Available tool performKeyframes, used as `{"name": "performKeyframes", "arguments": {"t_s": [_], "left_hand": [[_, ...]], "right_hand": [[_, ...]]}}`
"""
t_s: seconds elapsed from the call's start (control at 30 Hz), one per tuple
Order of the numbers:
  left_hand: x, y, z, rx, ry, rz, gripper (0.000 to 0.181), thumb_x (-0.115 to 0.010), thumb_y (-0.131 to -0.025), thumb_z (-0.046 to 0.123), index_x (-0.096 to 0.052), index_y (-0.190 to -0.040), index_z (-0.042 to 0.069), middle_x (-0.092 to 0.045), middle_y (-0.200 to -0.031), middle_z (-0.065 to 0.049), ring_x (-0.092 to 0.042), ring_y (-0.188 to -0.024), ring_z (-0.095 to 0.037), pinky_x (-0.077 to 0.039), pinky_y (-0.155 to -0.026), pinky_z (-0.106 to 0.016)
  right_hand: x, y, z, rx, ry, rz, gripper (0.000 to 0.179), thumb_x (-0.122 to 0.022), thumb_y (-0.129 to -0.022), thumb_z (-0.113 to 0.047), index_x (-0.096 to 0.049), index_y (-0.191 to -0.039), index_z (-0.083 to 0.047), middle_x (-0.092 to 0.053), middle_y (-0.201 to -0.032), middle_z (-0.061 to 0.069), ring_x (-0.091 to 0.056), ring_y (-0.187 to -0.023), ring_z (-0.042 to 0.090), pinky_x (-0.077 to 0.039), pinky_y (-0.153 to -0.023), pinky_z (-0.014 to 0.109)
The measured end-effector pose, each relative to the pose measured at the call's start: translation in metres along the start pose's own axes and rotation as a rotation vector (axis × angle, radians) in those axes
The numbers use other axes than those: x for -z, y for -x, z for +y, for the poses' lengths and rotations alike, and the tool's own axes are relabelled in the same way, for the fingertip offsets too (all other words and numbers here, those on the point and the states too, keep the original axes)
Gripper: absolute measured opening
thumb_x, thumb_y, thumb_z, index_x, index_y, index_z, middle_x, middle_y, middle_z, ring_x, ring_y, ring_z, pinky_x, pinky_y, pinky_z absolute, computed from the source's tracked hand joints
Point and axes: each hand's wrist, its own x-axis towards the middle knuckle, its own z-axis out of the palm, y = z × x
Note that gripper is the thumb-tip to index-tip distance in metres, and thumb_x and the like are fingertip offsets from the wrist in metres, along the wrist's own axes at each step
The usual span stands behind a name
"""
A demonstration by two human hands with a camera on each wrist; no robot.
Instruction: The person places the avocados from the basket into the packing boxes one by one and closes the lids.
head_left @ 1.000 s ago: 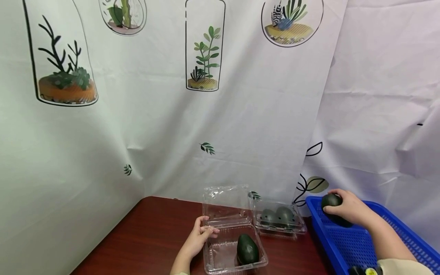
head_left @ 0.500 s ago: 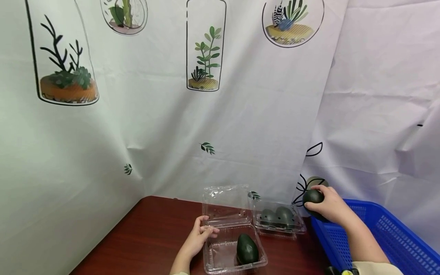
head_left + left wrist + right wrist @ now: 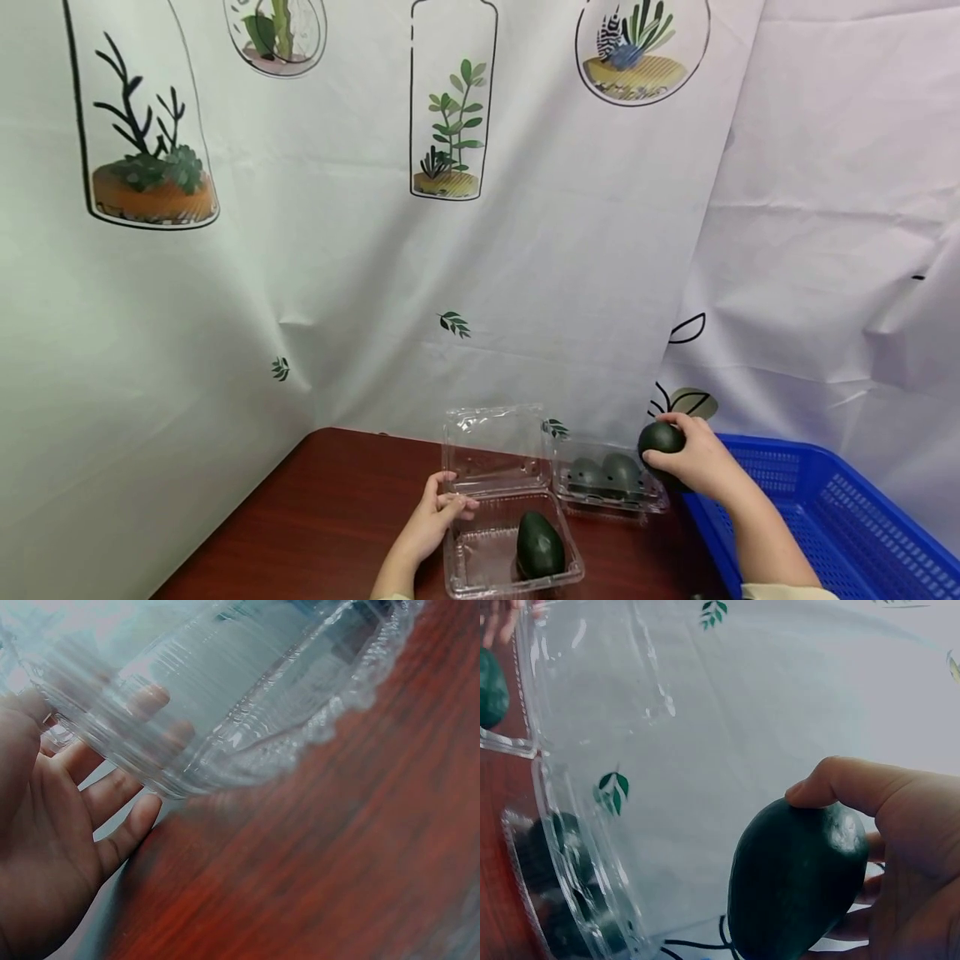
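In the head view my left hand (image 3: 435,521) holds the left rim of an open clear plastic clamshell container (image 3: 480,590). The left wrist view shows several of its fingers (image 3: 112,796) against the clear wall. One dark green avocado (image 3: 540,546) lies in the right half of that container, whose lid (image 3: 495,450) stands raised behind it. My right hand (image 3: 701,458) grips another dark green avocado (image 3: 795,877) in the air, between the closed container and the blue basket. Its thumb and fingers lie on opposite sides of the fruit.
A closed clear clamshell (image 3: 607,500) with two avocados inside stands behind and right of the open one. The blue plastic basket (image 3: 810,454) is at the right. A white patterned cloth (image 3: 562,275) hangs behind the dark red table (image 3: 337,500).
My right hand has carried the avocado leftward from over the blue basket to beside the closed container. The left hand and the open container have stayed in place.
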Motion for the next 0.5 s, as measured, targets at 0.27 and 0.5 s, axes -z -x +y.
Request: {"name": "performKeyframes", "arguments": {"t_s": [0.27, 0.5], "left_hand": [[0.000, 0.000, 0.002, 0.006, 0.001, 0.003, 0.043, -0.044, -0.097, 0.010, -0.019, -0.128, -0.005, -0.063, -0.103, -0.026, -0.063, -0.091, -0.037, -0.041, -0.089, -0.047], [0.000, 0.000, 0.002, 0.007, 0.008, -0.002, 0.043, -0.044, -0.097, 0.010, -0.018, -0.128, -0.005, -0.063, -0.103, -0.026, -0.063, -0.092, -0.038, -0.042, -0.089, -0.047]], "right_hand": [[-0.017, -0.001, -0.008, 0.020, -0.006, -0.008, 0.067, -0.071, -0.078, -0.028, -0.042, -0.129, 0.004, -0.036, -0.123, 0.033, -0.053, -0.093, 0.038, -0.047, -0.068, 0.045], [-0.026, -0.002, -0.016, 0.012, -0.031, -0.008, 0.066, -0.072, -0.077, -0.028, -0.043, -0.128, 0.003, -0.038, -0.118, 0.029, -0.054, -0.089, 0.035, -0.047, -0.066, 0.044]]}}
